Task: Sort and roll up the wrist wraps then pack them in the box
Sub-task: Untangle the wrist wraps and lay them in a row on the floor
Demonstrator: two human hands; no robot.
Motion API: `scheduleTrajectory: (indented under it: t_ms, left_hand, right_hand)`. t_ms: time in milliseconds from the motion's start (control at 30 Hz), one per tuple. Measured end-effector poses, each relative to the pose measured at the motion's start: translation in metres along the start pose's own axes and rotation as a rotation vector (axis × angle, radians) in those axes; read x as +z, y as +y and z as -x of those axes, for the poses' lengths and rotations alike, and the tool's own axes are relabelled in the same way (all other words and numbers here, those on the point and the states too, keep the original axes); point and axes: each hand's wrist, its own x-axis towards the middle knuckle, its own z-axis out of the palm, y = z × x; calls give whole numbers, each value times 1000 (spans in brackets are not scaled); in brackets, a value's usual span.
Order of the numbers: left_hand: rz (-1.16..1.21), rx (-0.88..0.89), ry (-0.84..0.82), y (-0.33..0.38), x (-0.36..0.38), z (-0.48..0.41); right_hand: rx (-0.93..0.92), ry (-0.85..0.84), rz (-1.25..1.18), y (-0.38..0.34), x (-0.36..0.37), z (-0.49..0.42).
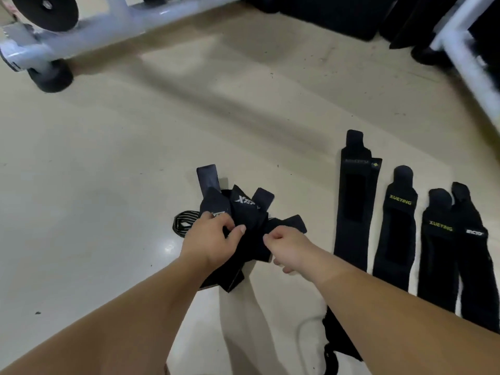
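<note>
Pile: black wrist wraps in a tangle on the pale floor, one face up with white lettering; taken as the landmark for all entries below.
Left hand: lay on the near-left part of the pile, fingers and thumb curled into the black fabric and pinching it.
Right hand: at the near-right edge of the pile, fingers curled tight round a fold of wrap.
Striped wrap: black with pale stripes, poked out from under the left side of the pile, touching it.
Long wrap: flat and lengthwise, first to the right of the pile, near but apart from it.
First XUEYING wrap: flat, yellow lettering, next rightward, just beside the long wrap.
Second XUEYING wrap: flat, further right again.
White-lettered wrap: farthest right of the pile, touching the second XUEYING wrap.
Machine frame: white tubing on a black foot, well beyond the pile, to its left.
Black pads: well beyond the pile, to its right.
</note>
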Motion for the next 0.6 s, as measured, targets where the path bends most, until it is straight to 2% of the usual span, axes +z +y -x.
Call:
scheduleTrajectory:
  t_ms: [133, 200, 267, 333, 433, 600]
  left_hand:
    - [116, 110, -21, 1, 9, 11]
    - [186, -16, -5, 2, 13, 11]
    - [253, -258, 34, -2, 19, 13]
    - [362, -434, 43, -9, 25, 15]
    - [506, -513, 75, -13, 32, 17]
    - [754, -525, 92, -5, 24, 15]
  right_hand:
    - [20, 95, -66, -4, -2, -6]
    - [-2, 153, -89, -2, 1, -6]
    - [-61, 212, -33, 3, 8, -11]
    - [-67, 186, -36, 1, 15, -9]
    - [13, 124, -193, -6, 24, -9]
    - [101, 99, -458, -11, 25, -16]
